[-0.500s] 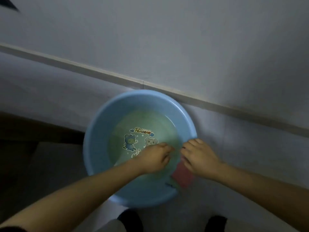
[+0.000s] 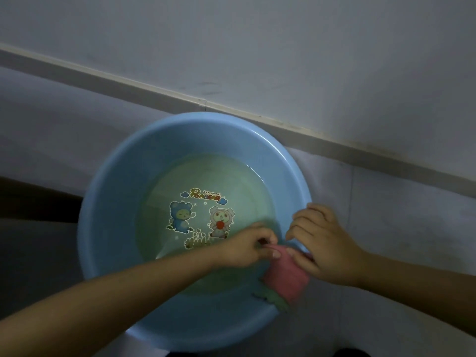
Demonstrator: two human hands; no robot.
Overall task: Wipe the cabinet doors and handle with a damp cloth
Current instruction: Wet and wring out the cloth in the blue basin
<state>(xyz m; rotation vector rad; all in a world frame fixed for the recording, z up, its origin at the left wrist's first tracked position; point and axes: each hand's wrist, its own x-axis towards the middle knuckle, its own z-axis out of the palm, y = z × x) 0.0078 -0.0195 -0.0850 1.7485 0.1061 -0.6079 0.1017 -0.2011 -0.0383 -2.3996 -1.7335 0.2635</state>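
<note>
Cloth (image 2: 286,278) pinched by left hand (image 2: 247,247), right hand (image 2: 322,246) | basin (image 2: 108,202): water

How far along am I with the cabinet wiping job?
Early. Done: the blue basin holds water, and the pink cloth is at its near rim. In hand: left hand and right hand both pinch the cloth's top edge. Left: wiping the doors and handle; no cabinet is in view.
</note>
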